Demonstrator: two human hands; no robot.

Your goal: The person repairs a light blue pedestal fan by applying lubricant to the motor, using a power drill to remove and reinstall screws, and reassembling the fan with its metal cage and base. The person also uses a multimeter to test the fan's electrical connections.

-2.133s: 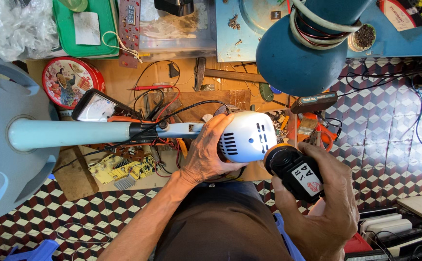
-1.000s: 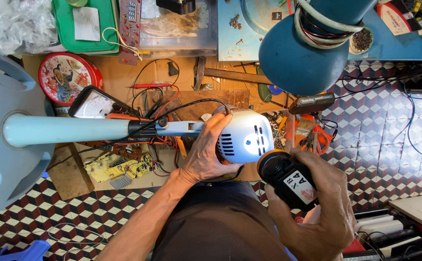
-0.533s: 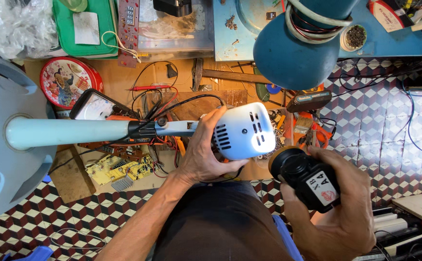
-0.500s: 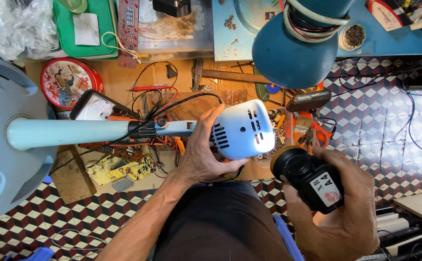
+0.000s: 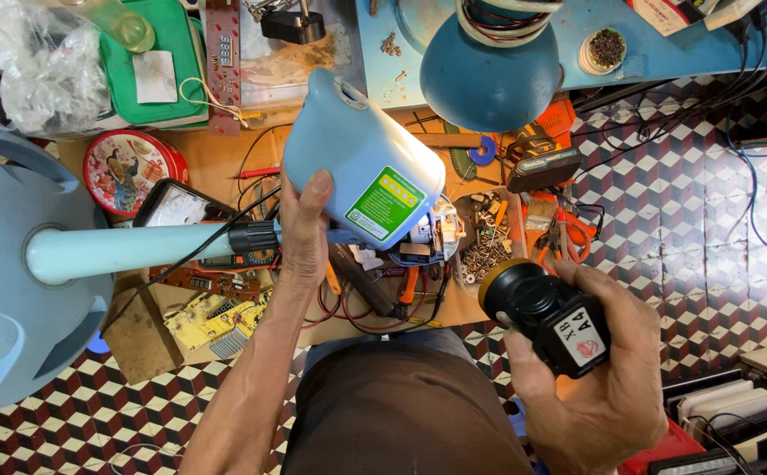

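My left hand (image 5: 306, 230) grips a light blue plastic motor cover (image 5: 361, 163) with a green label, lifted off and tilted up above the fan's exposed motor (image 5: 425, 239). The motor sits at the end of the pale blue fan pole (image 5: 128, 249), which runs left to the round fan base (image 5: 10, 273). My right hand (image 5: 601, 369) holds a black cordless screwdriver (image 5: 546, 312) at the lower right, apart from the fan.
A wooden bench (image 5: 225, 167) carries a red round tin (image 5: 127, 169), a multimeter (image 5: 177, 207), circuit boards (image 5: 199, 317), wires and loose screws (image 5: 489, 255). A blue lamp shade (image 5: 489, 66) hangs above. A green tray (image 5: 155, 66) lies at the back. Checkered floor (image 5: 691, 202) lies to the right.
My left hand has pulled the blue cover off the fan head and raised it, baring the motor. My right hand with the screwdriver has drifted slightly right and down.
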